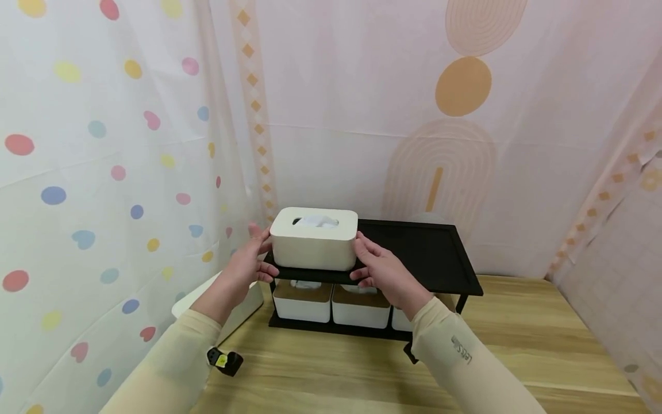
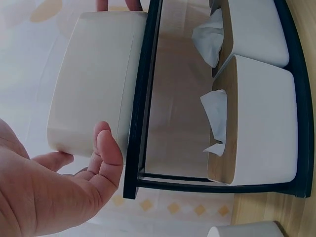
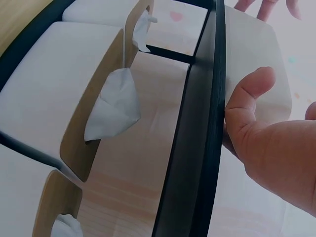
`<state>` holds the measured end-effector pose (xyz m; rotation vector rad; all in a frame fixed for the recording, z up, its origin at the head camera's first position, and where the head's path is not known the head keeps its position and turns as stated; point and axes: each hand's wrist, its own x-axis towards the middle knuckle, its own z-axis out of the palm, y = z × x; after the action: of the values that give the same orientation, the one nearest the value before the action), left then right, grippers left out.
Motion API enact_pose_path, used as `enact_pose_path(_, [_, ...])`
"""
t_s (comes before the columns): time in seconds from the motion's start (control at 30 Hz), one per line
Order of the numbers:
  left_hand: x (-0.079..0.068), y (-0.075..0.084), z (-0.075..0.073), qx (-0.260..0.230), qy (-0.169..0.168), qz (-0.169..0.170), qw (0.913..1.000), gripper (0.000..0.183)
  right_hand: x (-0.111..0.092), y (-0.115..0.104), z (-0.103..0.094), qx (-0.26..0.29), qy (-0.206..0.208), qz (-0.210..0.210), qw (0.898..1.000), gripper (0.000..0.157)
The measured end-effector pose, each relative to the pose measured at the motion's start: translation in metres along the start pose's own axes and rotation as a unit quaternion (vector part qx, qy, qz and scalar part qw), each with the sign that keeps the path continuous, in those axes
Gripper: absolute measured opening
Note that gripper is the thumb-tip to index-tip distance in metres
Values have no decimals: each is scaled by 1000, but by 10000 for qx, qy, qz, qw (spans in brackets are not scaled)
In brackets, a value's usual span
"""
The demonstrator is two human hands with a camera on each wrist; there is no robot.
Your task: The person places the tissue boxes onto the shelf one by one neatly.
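A cream-white tissue box (image 1: 314, 253) sits at the left end of the black two-tier rack's top shelf (image 1: 414, 253). White tissue (image 1: 316, 221) shows in the slot of its lid. At the box's left end, my left hand (image 1: 243, 270) touches it with spread, lightly bent fingers. My right hand (image 1: 385, 269) touches the opposite end, its lower fingers bent near the shelf's front edge. In the left wrist view the box (image 2: 94, 79) rests against the shelf edge, between both hands. Below it, white tissue boxes with wooden lids (image 2: 266, 123) stand in the rack.
Another white box (image 1: 243, 313) lies on the wooden table (image 1: 320, 374), left of the rack. A third wooden-lidded box (image 1: 400, 319) is partly hidden behind my right forearm. Patterned curtains (image 1: 331, 115) hang behind and at both sides.
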<state>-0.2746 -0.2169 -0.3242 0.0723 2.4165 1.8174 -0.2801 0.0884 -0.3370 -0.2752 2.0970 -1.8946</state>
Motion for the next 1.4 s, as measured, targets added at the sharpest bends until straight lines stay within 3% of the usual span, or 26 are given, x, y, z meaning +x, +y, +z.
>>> enact_pose_path(0.27, [-6,3,1,108,58,124,9998,95,-4,0,-1,-27,-156,-27,9999,66])
enact_pose_path(0.6, [-8,-1,1,-26,87,67,9999,89,-3,3,1,52,-238,-101,9997,69])
enact_pose_path(0.8, [-10,-5,-3,40,87,95,9999,94,-4,8,2,-26,-269,-105,9996,67])
enact_pose_path(1.0, [-22,-19,-15,579,373,253,9973,94,-16,16,1,-201,-556,-154,9981,76])
enact_pose_path(1.17, [-32,-45,-40,1655,889,414,9813,80,-34,29,-1,-364,-927,-274,9947,76])
enact_pose_path(1.27, [-36,-66,-56,2364,1077,424,9647,78,-43,39,-4,-539,-1021,-370,9926,71])
enact_pose_path(1.33, [-37,-79,-65,2876,1161,409,9498,79,-46,46,-6,-657,-1043,-378,9916,68])
enact_pose_path(1.4, [-37,-93,-72,3510,1311,441,9261,84,-48,54,-9,-749,-1047,-320,9912,68])
